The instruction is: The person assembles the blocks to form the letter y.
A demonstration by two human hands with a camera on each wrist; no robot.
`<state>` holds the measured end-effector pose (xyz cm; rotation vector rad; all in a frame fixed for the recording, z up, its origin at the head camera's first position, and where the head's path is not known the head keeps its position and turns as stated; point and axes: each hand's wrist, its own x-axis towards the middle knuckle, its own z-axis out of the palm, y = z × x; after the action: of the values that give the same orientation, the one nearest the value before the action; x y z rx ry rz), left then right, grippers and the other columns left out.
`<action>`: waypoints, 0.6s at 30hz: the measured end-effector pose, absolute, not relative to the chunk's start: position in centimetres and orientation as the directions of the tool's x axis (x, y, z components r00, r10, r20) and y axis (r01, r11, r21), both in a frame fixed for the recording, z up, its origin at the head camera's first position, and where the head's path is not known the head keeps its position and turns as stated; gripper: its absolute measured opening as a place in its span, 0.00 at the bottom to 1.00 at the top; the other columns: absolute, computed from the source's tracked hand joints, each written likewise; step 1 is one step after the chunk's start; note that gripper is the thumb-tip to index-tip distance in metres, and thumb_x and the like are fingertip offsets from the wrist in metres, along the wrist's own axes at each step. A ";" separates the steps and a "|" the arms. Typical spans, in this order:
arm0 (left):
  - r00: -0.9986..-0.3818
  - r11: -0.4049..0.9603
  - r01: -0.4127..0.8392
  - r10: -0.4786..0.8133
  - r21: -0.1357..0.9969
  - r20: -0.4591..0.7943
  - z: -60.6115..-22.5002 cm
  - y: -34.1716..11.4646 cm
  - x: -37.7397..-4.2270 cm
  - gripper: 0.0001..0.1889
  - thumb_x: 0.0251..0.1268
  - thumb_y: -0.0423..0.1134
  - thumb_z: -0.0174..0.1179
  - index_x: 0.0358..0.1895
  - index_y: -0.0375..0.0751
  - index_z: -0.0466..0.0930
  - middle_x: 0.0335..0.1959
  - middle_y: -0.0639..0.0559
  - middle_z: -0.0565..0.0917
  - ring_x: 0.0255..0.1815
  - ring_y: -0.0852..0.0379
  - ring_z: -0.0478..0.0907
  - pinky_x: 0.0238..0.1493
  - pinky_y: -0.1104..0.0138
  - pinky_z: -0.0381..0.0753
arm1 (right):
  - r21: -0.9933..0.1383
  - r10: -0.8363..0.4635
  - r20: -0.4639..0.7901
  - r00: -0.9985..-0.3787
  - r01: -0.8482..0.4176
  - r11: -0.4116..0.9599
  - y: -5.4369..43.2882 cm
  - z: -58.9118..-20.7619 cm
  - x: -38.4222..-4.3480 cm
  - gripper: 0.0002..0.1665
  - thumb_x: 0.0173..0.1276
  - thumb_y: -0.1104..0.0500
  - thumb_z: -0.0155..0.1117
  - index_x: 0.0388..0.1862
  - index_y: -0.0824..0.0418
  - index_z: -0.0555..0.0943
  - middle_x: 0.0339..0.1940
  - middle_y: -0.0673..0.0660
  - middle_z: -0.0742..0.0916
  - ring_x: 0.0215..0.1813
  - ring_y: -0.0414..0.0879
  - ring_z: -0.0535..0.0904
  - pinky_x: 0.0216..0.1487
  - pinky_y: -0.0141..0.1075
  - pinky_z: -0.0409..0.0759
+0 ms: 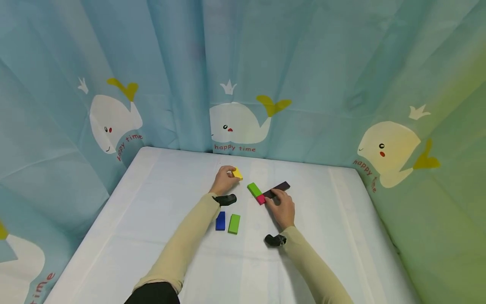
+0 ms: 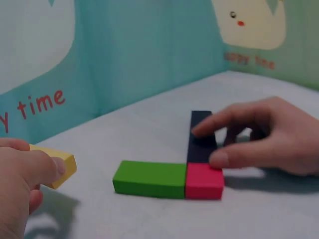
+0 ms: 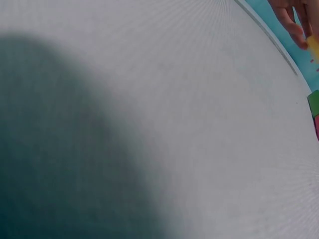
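My left hand pinches a yellow block between thumb and fingers; in the left wrist view the block is raised over the table, its shadow below. My right hand lies with index finger over a black bar and thumb tip at the red block, the two digits spread apart. A green block meets the red one end to end, and the black bar runs off from the red one at a right angle, forming an L. The right wrist view catches only a corner of the green block.
Nearer the person, a blue block and another green block lie side by side on the white table. A curtain with whale prints rises behind the table's far edge and along its sides.
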<state>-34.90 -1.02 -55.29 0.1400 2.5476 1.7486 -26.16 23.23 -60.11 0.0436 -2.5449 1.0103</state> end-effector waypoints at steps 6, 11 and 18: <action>-0.999 0.373 0.030 0.048 0.927 0.013 -55.3 0.1 -35.3 0.22 0.59 0.34 0.69 0.57 0.33 0.77 0.59 0.41 0.72 0.45 0.50 0.74 0.52 0.61 0.76 | -0.654 0.125 0.368 -0.922 -0.161 0.739 23.3 -60.1 -26.1 0.26 0.64 0.49 0.70 0.58 0.59 0.82 0.59 0.58 0.82 0.58 0.58 0.74 0.60 0.54 0.66; -0.999 0.548 0.040 0.010 0.836 0.041 -55.8 0.8 -35.4 0.21 0.58 0.33 0.70 0.55 0.31 0.80 0.54 0.39 0.76 0.52 0.46 0.76 0.55 0.60 0.77 | -0.645 0.114 0.385 -0.916 -0.179 0.743 23.5 -60.1 -26.2 0.26 0.64 0.48 0.70 0.58 0.58 0.82 0.59 0.58 0.82 0.58 0.58 0.74 0.60 0.54 0.66; -0.999 0.576 -0.004 -0.029 0.817 0.016 -55.2 1.6 -34.8 0.20 0.60 0.31 0.68 0.55 0.31 0.80 0.54 0.40 0.78 0.55 0.46 0.76 0.58 0.60 0.75 | -0.649 0.112 0.376 -0.920 -0.175 0.740 23.5 -60.1 -26.2 0.26 0.64 0.49 0.70 0.58 0.59 0.82 0.59 0.58 0.82 0.59 0.59 0.74 0.60 0.55 0.66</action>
<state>-34.82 1.56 -55.19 -0.0301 2.8132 1.4588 -26.24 23.46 -60.13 0.0486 -2.5478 1.0060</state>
